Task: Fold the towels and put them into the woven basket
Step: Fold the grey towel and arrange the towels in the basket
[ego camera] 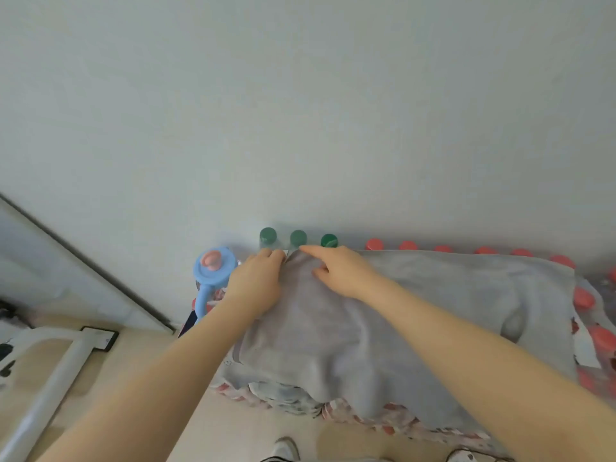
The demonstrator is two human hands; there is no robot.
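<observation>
We see a grey towel [383, 315] spread wide and rumpled over packs of red-capped bottles [596, 338], its near edge drooping over the front. Our right hand [340, 273] lies on the towel near its far left corner, forefinger stretched toward the corner, the other fingers curled loosely, gripping nothing. Our left hand [260, 283] rests just beside it at the towel's left edge, fingers bent down onto that same corner; we cannot tell whether they pinch the cloth. Three green caps [297, 238] stand behind, a blue cup [213, 271] to the left.
</observation>
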